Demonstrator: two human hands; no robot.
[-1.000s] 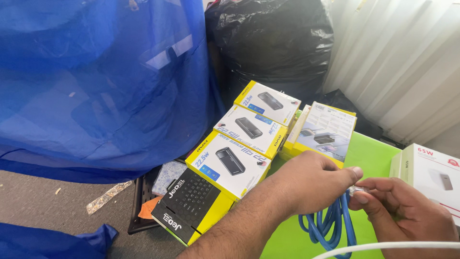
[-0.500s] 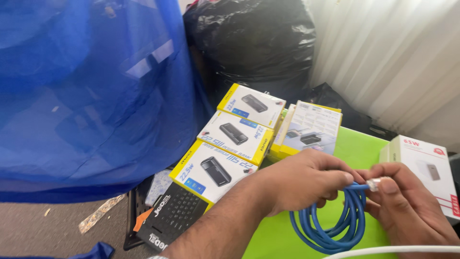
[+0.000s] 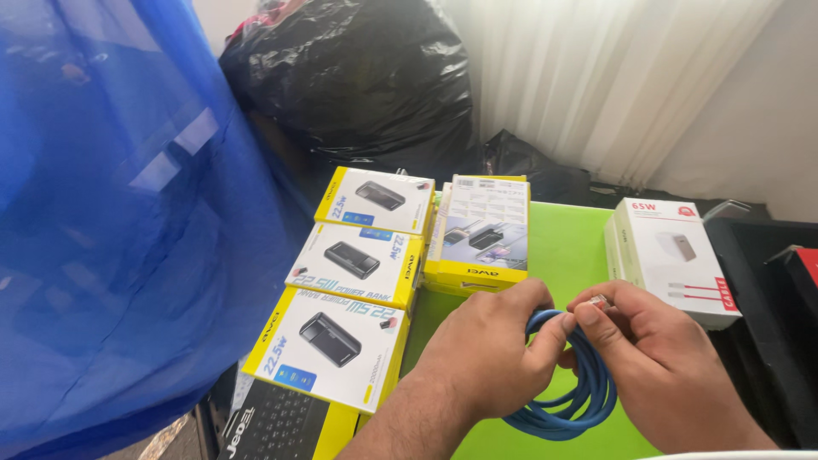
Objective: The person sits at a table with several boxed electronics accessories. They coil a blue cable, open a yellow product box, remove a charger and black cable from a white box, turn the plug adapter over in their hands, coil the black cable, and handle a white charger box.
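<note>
My left hand (image 3: pixel 490 349) grips the top of a coiled blue cable (image 3: pixel 569 393) that rests on a bright green table (image 3: pixel 571 247). My right hand (image 3: pixel 656 362) pinches the cable's clear plug end (image 3: pixel 596 302) between thumb and forefinger, just above the coil. Both hands touch each other over the coil, and the lower loops show between them.
Three yellow-and-white boxes (image 3: pixel 358 260) lie in a row left of my hands, and a fourth yellow box (image 3: pixel 481 230) lies behind them. A white charger box (image 3: pixel 669 255) stands at right. A black-and-yellow box (image 3: pixel 281 426) is at lower left. Blue sheeting (image 3: pixel 111 213) hangs left; black bags (image 3: pixel 358 77) behind.
The view has shifted right and closer. My hands have drawn together over the coil, and my right hand now holds the plug end higher, at the top of the loops.
</note>
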